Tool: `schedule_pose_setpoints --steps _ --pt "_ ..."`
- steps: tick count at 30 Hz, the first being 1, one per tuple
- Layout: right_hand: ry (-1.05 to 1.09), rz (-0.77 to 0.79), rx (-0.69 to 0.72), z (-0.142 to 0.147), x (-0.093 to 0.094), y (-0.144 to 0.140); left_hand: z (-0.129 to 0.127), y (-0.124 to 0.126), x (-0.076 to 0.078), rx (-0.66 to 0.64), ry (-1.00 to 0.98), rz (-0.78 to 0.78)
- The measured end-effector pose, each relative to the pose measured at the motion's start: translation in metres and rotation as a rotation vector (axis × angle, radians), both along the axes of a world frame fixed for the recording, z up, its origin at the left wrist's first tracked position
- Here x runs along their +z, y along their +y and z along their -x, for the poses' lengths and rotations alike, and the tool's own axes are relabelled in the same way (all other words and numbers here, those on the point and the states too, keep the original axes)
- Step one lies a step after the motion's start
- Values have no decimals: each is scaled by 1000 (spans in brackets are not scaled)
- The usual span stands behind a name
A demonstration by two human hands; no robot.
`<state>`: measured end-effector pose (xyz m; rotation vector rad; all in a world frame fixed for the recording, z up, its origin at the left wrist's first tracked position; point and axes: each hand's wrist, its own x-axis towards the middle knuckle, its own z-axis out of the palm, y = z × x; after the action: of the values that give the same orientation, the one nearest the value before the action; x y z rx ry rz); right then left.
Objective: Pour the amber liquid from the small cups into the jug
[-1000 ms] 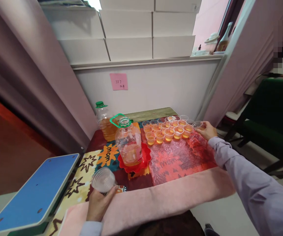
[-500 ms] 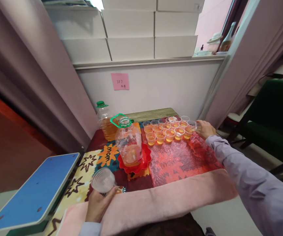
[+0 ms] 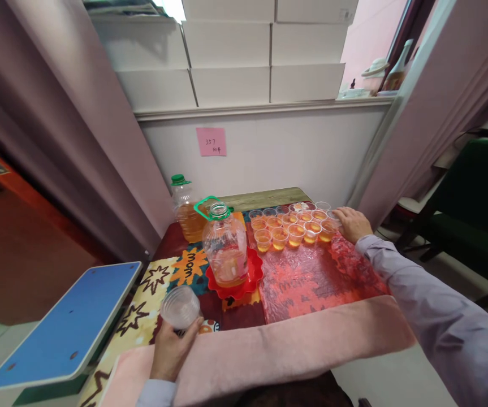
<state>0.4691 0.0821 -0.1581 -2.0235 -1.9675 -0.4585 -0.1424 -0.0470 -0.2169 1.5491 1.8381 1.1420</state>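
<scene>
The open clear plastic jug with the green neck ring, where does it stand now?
In the head view, the open clear plastic jug stands on a red scalloped plate, mid-table, left of the small amber-filled cups.

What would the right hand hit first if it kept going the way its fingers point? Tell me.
The right hand points left, its fingers at the end cup of the filled cups. It would likely push that cup into its neighbours first; whether the fingers already touch it is unclear.
</scene>
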Motion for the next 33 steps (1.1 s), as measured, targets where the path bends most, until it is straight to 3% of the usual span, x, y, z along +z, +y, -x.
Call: schedule_pose_setpoints --steps 4,6,8,12,15,17,20,27,33 --pt "13 -109 5 10 10 -8 -24 -13 19 -45 -74 -19" --pt "172 -212 -39 33 19 -17 -45 -21 33 -81 -72 -49" --pt "474 -275 -40 73 32 -36 -68 -26 46 -100 -61 -82" --pt "1164 -158 397 188 57 -98 -106 -31 60 -156 -38 -152" --pt "1356 -64 628 260 66 -137 -120 -36 62 -173 -32 -150" --pt "1366 -36 724 288 63 -149 -123 -41 61 -184 -39 -151" --pt "1257 -38 765 305 51 -153 -123 -48 62 -170 -23 -168" --pt "1069 -14 827 312 16 -166 -121 -56 61 -163 -46 -123" --pt "1101 134 807 312 10 -166 -121 -52 51 -176 -75 -53"
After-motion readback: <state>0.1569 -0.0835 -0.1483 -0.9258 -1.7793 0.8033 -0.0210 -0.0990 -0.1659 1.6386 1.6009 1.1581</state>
